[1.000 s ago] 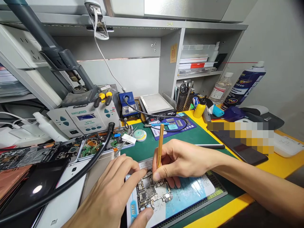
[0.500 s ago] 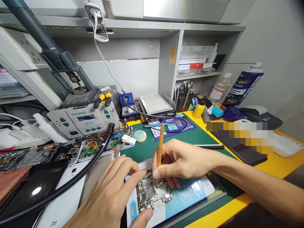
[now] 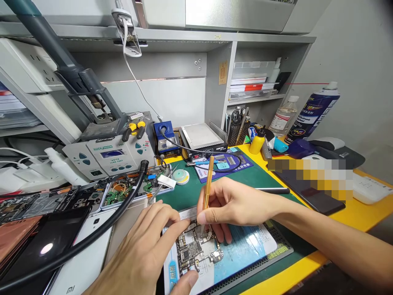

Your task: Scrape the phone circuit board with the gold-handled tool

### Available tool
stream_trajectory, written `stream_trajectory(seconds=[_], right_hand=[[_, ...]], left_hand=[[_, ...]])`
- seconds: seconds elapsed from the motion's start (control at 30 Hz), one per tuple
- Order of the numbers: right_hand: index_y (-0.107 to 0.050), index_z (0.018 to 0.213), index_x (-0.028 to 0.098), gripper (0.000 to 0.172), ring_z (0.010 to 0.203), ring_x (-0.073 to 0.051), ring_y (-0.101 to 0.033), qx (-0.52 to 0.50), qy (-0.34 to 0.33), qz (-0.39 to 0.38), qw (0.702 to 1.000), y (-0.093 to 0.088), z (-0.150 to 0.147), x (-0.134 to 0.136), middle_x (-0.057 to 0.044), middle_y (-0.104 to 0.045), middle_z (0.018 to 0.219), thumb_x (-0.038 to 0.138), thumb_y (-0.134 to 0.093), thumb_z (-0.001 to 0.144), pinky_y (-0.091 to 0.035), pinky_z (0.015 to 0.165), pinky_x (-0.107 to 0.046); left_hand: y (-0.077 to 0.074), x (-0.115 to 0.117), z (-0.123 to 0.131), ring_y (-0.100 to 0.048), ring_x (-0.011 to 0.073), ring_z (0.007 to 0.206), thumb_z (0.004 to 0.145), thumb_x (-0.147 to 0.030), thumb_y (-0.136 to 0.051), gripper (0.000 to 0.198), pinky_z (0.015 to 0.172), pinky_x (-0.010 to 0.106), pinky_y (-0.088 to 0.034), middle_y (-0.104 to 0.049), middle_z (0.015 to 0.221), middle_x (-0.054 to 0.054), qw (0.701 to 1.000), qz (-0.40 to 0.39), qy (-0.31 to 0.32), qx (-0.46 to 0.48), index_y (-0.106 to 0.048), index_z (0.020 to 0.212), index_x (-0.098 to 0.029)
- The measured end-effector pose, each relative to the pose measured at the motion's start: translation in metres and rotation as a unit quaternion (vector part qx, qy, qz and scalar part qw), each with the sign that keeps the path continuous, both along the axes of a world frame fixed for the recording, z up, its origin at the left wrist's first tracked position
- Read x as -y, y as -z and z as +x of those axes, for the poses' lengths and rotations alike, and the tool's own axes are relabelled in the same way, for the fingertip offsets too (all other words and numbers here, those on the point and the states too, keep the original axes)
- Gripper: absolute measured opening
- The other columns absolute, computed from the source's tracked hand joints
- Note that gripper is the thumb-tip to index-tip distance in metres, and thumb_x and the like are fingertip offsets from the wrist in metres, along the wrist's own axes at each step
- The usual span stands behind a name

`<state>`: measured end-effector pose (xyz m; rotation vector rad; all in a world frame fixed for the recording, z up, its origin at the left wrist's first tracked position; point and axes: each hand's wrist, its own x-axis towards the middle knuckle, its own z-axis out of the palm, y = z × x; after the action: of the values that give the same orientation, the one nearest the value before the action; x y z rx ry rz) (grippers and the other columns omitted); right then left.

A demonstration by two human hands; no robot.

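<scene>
Head view: right hand pinching gold screwdriver, tilted a little further toward counter's back edge than a second ago, tip on phone motherboard. Left hand pressed on board, fingers pinning its edges, unmoved. Board on blue sheet near counter's front edge; green mat beyond.

Brushed gold metal tool over a matt green mat.
</scene>
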<state>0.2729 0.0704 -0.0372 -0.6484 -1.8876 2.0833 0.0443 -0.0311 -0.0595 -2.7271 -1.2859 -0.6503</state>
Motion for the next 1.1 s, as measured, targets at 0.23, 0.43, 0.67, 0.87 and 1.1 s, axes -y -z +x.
stream_trajectory(seconds=[0.23,0.43,0.67,0.87,1.1], right_hand=[[-0.059,0.085,0.014,0.035,0.045,-0.009,-0.059,0.013,0.019,0.004,1.000,-0.001,0.002,0.002,0.004,-0.059,0.058,0.042,-0.080,0.083,-0.052,0.043,-0.018],[-0.059,0.086,0.015,0.034,0.047,-0.010,-0.058,0.027,0.048,0.014,0.998,-0.001,0.003,0.006,0.005,-0.058,0.058,0.042,-0.080,0.083,-0.051,0.041,-0.016],[-0.060,0.084,0.015,0.034,0.051,-0.010,-0.058,0.031,0.064,0.015,0.997,-0.001,0.002,0.009,0.004,-0.058,0.062,0.042,-0.081,0.081,-0.050,0.043,-0.017],[-0.063,0.087,0.015,0.030,0.052,-0.009,-0.053,0.062,0.064,0.056,0.995,-0.002,0.003,0.013,0.004,-0.056,0.062,0.041,-0.079,0.083,-0.043,0.043,-0.015],[-0.063,0.082,0.015,0.023,0.052,-0.007,-0.043,0.087,0.064,0.105,0.989,-0.008,0.003,0.017,0.006,-0.051,0.061,0.032,-0.078,0.084,-0.034,0.045,-0.014]], left_hand=[[-0.001,-0.002,-0.003,-0.054,0.0329,0.112,0.080,-0.031,-0.067,0.050,0.100,0.051,-0.042,-0.053,0.113,0.010,0.999,0.040,0.015,-0.002,-0.053,0.126,-0.019],[0.001,-0.004,-0.001,-0.055,0.0288,0.109,0.081,-0.037,-0.067,0.053,0.107,0.049,-0.040,-0.055,0.113,0.008,0.999,0.036,0.019,0.028,-0.052,0.129,-0.021],[0.016,-0.006,0.006,-0.051,0.0280,0.108,0.074,-0.027,-0.064,0.052,0.112,0.053,-0.033,-0.052,0.107,0.007,0.996,0.034,0.018,0.084,-0.050,0.124,-0.022],[0.020,-0.007,0.004,-0.052,0.0279,0.106,0.077,-0.030,-0.060,0.050,0.110,0.055,-0.034,-0.054,0.106,0.007,0.996,0.044,0.008,0.077,-0.048,0.126,-0.024],[0.021,-0.008,-0.001,-0.051,0.0272,0.110,0.082,-0.031,-0.061,0.049,0.113,0.055,-0.030,-0.053,0.109,0.007,0.998,0.023,0.023,0.059,-0.050,0.130,-0.021]])
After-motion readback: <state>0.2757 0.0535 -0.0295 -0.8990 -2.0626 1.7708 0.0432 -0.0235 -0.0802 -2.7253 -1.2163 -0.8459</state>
